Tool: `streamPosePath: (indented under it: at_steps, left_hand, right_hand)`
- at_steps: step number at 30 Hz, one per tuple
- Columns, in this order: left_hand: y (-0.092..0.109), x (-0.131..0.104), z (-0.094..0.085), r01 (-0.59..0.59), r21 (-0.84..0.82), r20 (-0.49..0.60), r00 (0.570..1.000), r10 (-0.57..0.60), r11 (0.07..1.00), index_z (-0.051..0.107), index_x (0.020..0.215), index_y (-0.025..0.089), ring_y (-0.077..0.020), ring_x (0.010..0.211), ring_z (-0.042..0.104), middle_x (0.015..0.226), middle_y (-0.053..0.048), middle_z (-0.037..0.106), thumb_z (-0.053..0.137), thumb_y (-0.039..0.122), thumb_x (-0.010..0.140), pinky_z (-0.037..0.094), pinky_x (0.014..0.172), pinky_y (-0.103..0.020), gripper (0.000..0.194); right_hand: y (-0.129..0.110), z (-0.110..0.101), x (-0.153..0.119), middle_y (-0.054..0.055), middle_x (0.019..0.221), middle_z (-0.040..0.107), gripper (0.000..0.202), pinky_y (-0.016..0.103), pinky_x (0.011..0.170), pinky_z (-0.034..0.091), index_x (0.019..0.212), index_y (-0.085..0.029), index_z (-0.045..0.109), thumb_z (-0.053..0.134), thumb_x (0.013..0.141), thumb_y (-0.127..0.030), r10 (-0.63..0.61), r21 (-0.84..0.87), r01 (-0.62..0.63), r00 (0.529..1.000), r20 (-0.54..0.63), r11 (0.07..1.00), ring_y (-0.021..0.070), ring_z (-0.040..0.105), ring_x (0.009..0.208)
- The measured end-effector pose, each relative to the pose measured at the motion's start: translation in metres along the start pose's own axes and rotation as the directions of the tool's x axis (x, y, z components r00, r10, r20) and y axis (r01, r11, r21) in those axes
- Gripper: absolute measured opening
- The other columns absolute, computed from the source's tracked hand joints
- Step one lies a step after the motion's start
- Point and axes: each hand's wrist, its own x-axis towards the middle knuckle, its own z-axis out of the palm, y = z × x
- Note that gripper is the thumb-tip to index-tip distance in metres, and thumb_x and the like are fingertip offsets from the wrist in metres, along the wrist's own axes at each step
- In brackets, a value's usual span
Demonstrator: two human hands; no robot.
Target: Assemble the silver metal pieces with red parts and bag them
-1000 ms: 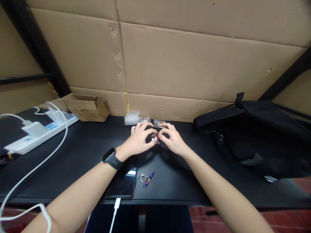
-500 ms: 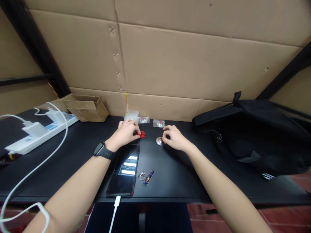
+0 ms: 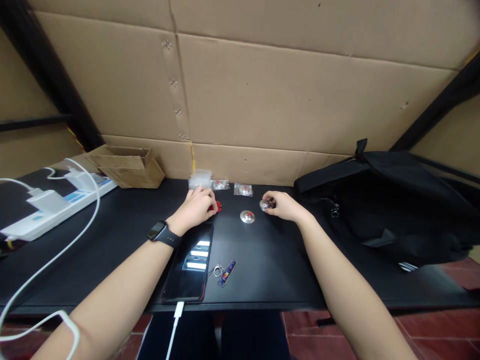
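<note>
My left hand point(image 3: 198, 206) is closed at the red loops point(image 3: 219, 206), its fingertips pressed on them and partly hiding them. A shiny round metal disc point(image 3: 247, 217) with a red piece on top lies on the black table between my hands. Farther right, my right hand point(image 3: 279, 205) pinches a second metal disc point(image 3: 264, 205) by its edge. Behind them, two clear packets, a left one point(image 3: 220, 184) and a right one point(image 3: 243, 189), each hold a disc with red on it. A stack of clear bags point(image 3: 200, 179) sits behind my left hand.
A phone point(image 3: 189, 265) on a white cable and a keyring charm point(image 3: 227, 273) lie near the front edge. On the left are a white power strip point(image 3: 48, 212) and an open cardboard box point(image 3: 131, 170). A black bag point(image 3: 405, 210) occupies the right side.
My right hand has left the disc with the red piece, moved right, and taken hold of another metal disc. My left hand remains at the red loops. The view has shifted slightly.
</note>
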Motion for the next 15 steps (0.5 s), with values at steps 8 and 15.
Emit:
streamPosePath:
  at_steps: [8,15]
  left_hand:
    - [0.008,-0.001,0.003,-0.038,0.048,-0.031,0.999,0.039,0.998,0.069,0.084,0.021,-0.0280,0.104,0.049,0.103,-0.007,0.066,0.060,0.025,0.095,0.032,0.082,-0.039,0.015]
    - [0.018,0.003,-0.010,0.008,-0.046,-0.159,0.987,-0.015,0.999,0.063,0.094,0.023,-0.0248,0.103,0.056,0.099,-0.004,0.073,0.051,0.025,0.100,0.030,0.087,-0.040,0.014]
  right_hand:
    - [0.001,0.001,0.001,0.004,0.100,0.073,0.032,0.027,0.078,0.051,0.105,-0.022,0.068,0.076,0.074,-0.019,-0.010,0.045,0.010,1.000,-0.012,0.999,0.0178,0.067,0.084]
    - [0.002,0.000,0.001,0.004,0.103,0.073,0.037,0.029,0.081,0.052,0.108,-0.021,0.068,0.079,0.073,-0.018,0.002,0.093,-0.002,1.000,-0.005,0.996,0.0172,0.067,0.086]
